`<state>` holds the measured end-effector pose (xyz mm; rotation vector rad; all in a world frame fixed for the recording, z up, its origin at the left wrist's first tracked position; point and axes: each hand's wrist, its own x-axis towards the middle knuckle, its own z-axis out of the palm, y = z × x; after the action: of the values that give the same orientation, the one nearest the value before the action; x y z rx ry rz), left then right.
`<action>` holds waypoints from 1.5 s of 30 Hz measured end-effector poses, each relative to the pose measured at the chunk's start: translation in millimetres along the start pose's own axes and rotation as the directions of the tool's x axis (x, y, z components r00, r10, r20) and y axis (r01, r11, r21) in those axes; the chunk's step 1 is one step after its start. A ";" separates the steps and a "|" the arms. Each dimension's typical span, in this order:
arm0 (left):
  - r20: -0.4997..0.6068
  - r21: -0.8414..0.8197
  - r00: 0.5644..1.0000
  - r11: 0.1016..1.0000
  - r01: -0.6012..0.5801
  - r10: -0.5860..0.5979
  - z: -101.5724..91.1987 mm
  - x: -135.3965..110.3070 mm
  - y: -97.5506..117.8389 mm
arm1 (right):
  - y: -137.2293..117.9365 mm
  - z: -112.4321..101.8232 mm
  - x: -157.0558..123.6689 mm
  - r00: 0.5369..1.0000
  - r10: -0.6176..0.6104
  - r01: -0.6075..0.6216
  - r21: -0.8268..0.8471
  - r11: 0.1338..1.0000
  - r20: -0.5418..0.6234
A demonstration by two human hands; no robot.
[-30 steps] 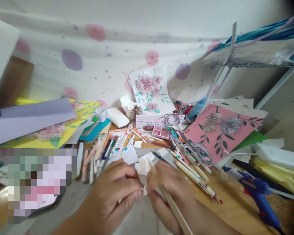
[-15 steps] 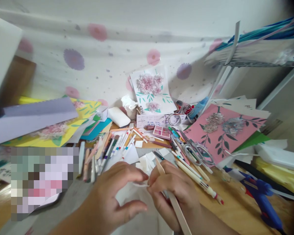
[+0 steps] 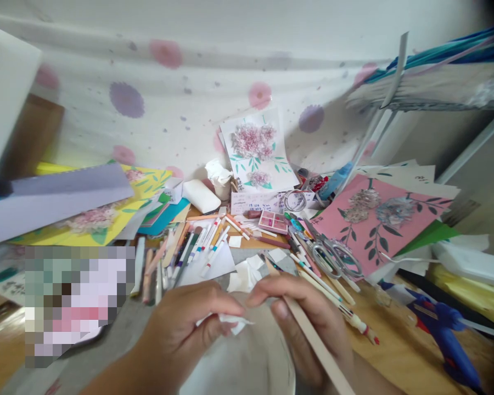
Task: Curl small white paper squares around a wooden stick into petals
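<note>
Left hand (image 3: pixel 185 315), grip on one white paper piece (image 3: pixel 237 325); right hand (image 3: pixel 315 302), grip around one flat stick (image 3: pixel 318 346)

Wooden table (image 3: pixel 389 362), gray mat (image 3: pixel 119 340), markers (image 3: pixel 216 249), blue glue gun (image 3: pixel 440 323)

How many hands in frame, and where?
2. The left hand, low and left of centre, pinching a white scrap; the right hand, low and right of centre, holding a pale flat stick.
</note>
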<state>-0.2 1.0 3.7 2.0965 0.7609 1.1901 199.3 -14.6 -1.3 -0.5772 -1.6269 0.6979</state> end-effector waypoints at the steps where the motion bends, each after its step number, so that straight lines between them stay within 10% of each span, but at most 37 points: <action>1: -0.005 -0.025 1.000 1.000 0.005 -0.006 0.2 0.1 0.6 | 1.3 -2.3 -1.8 0.998 0.059 -0.058 0.087 0.995 -0.014; 5: -0.016 -0.106 1.000 0.994 0.017 -0.018 -0.3 0.6 2.0 | 4.3 -8.2 -2.8 0.993 0.106 -0.113 0.284 0.952 0.043; 24: -0.057 -0.165 0.980 0.970 0.177 -0.189 1.8 0.7 3.2 | -18.2 -5.0 15.1 0.999 -0.018 0.014 0.069 0.998 0.047; 36: 0.028 0.130 0.993 0.985 -0.113 0.111 -4.3 -9.5 -5.8 | -14.2 -3.4 13.2 0.990 -0.132 0.134 -0.072 0.988 0.042; 45: 0.047 -0.071 0.996 0.994 0.078 -0.075 -4.2 1.7 7.8 | -14.7 -5.0 14.6 0.969 -0.175 0.188 -0.064 0.980 0.176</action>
<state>-1.8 -2.0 12.1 2.0100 0.7595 1.1105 201.9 -13.9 19.8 -0.4279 -1.8478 0.5596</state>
